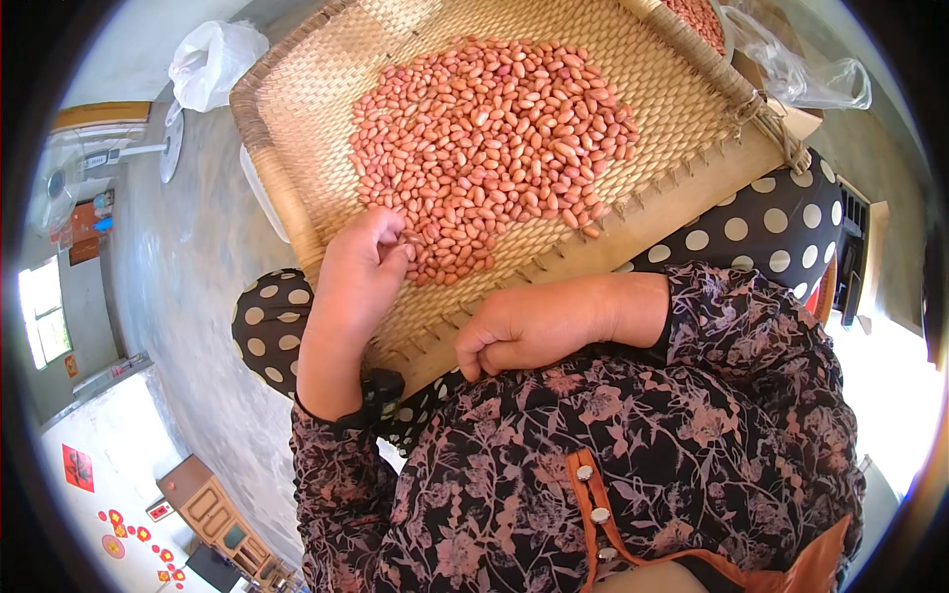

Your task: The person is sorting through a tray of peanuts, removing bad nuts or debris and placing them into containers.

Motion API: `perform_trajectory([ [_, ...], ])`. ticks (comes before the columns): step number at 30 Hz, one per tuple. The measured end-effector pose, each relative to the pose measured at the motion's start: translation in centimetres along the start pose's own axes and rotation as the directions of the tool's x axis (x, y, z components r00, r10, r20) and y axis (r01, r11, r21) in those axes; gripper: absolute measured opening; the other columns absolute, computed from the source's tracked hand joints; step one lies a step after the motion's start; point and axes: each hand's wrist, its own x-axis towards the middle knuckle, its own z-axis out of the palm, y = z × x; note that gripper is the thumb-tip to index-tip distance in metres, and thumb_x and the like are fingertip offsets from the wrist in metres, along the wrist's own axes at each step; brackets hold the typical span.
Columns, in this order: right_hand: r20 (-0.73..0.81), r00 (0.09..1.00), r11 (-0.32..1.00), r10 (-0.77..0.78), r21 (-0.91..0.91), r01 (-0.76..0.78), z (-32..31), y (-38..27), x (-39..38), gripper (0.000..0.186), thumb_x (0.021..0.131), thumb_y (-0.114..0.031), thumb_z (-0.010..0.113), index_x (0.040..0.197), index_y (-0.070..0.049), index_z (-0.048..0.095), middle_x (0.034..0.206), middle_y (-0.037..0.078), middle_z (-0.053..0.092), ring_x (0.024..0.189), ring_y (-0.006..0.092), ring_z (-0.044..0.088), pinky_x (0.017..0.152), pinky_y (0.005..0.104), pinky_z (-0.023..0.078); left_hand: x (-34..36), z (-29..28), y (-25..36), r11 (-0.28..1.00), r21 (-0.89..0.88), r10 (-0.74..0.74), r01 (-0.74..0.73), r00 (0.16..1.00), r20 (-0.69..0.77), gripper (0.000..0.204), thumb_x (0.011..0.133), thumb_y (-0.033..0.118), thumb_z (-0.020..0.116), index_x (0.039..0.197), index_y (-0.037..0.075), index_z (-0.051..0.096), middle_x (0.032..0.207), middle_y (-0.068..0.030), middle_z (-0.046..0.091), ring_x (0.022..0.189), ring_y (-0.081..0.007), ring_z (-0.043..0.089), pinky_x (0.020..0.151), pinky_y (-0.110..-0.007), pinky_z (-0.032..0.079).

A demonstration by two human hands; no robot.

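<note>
A woven bamboo tray [306, 128] lies tilted across my lap, with a broad spread of shelled, pink-skinned peanuts [494, 138] on it. At the near left edge of the peanuts is my left hand [364, 259], its fingers curled and the thumb drawn in close to them. Whatever those fingers hold, if anything, is hidden. My right hand [529, 328] is closed, palm down, over the tray's near rim by my body. Its inside cannot be seen.
Beyond the tray's far right corner stands a container of more peanuts [697, 22], beside a clear plastic bag [801, 64]. A white plastic bag [215, 64] is at the far left, near a standing fan [59, 183]. A wooden cabinet [213, 504] stands lower left.
</note>
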Motion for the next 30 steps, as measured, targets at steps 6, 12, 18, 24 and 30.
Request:
perform_trajectory([
  [6, -0.043, 0.999, 1.0, -0.018, -0.021, 0.017, 0.3, 0.4, 0.1, 0.016, 0.086, -0.016, 0.056, 0.094, -0.004, 0.063, 0.085, 0.013, 0.066, 0.079, 0.0272, 0.063, 0.072, 0.0373, 0.049, 0.9, 1.4, 0.7, 0.998, 0.059, 0.019, -0.022, 0.998, 0.055, 0.017, 0.078, 0.0, 0.063, 0.094, 0.001, 0.058, 0.078, -0.0139, 0.058, 0.07, -0.0254, 0.058, 0.065, -0.033, 0.047],
  [12, -0.048, 0.998, 0.998, -0.05, -0.045, 0.047, 0.2, 0.8, 0.0, 0.018, 0.086, -0.017, 0.056, 0.094, -0.004, 0.063, 0.085, 0.014, 0.066, 0.078, 0.0294, 0.063, 0.071, 0.0386, 0.049, 2.0, 1.9, -0.7, 0.949, 0.244, 0.197, -0.2, 0.98, 0.037, 0.01, 0.085, -0.001, 0.059, 0.095, 0.001, 0.059, 0.073, -0.0012, 0.054, 0.066, -0.0085, 0.051, 0.059, -0.025, 0.043],
  [18, -0.014, 1.0, 0.993, -0.024, -0.114, 0.023, -0.2, 0.3, 0.0, 0.02, 0.091, -0.017, 0.054, 0.099, -0.001, 0.061, 0.086, 0.015, 0.066, 0.08, 0.0285, 0.063, 0.072, 0.0367, 0.049, 2.1, 0.5, -1.9, 0.986, -0.145, -0.095, 0.08, 0.99, -0.1, 0.007, 0.087, 0.003, 0.056, 0.093, 0.0, 0.06, 0.071, -0.0101, 0.06, 0.064, -0.0163, 0.056, 0.062, -0.029, 0.046],
  [24, -0.019, 1.0, 0.995, -0.004, -0.103, 0.002, -0.2, 0.3, 0.1, 0.019, 0.091, -0.019, 0.054, 0.096, -0.002, 0.061, 0.085, 0.014, 0.065, 0.079, 0.0268, 0.063, 0.072, 0.0362, 0.048, 1.6, 0.7, -1.8, 0.995, -0.07, -0.078, 0.076, 0.996, -0.035, 0.009, 0.087, 0.0, 0.053, 0.093, 0.0, 0.06, 0.069, -0.009, 0.058, 0.063, -0.0159, 0.054, 0.061, -0.031, 0.046],
  [30, -0.02, 1.0, 0.994, -0.014, -0.105, 0.011, -0.5, 0.6, 0.2, 0.017, 0.092, -0.018, 0.055, 0.098, -0.002, 0.06, 0.086, 0.012, 0.064, 0.078, 0.024, 0.061, 0.072, 0.0348, 0.048, 2.3, 0.6, -1.2, 0.996, -0.011, -0.085, 0.085, 0.996, 0.022, 0.006, 0.086, 0.003, 0.055, 0.09, 0.001, 0.059, 0.068, -0.0102, 0.058, 0.061, -0.0167, 0.055, 0.06, -0.031, 0.045],
])
